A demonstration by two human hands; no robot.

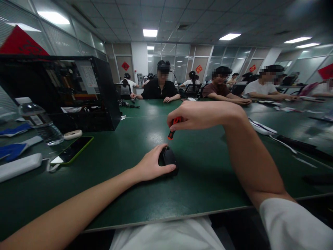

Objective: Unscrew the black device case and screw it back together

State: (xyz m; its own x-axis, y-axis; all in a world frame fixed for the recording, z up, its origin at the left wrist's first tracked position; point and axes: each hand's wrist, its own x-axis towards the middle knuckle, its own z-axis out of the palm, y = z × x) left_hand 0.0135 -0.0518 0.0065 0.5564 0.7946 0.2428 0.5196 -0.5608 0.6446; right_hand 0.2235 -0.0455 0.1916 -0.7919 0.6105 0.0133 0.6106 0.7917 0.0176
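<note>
My right hand (189,116) is closed on the handle of a red and black screwdriver (171,135), raised above the table with its shaft pointing down. The thin shaft reaches toward the far end of a small black box-like device (170,157); whether the tip sits in a screw is too small to tell. Around that device my left hand (156,162) is wrapped, thumb along the near side and fingers at the far side, keeping it on the green tabletop (203,187).
At the left stand an open black computer case (104,93) and a water bottle (43,121). A phone (74,150) and a white power bank (20,166) lie nearer. A white cable (282,142) rests at the right. Several people sit across the table.
</note>
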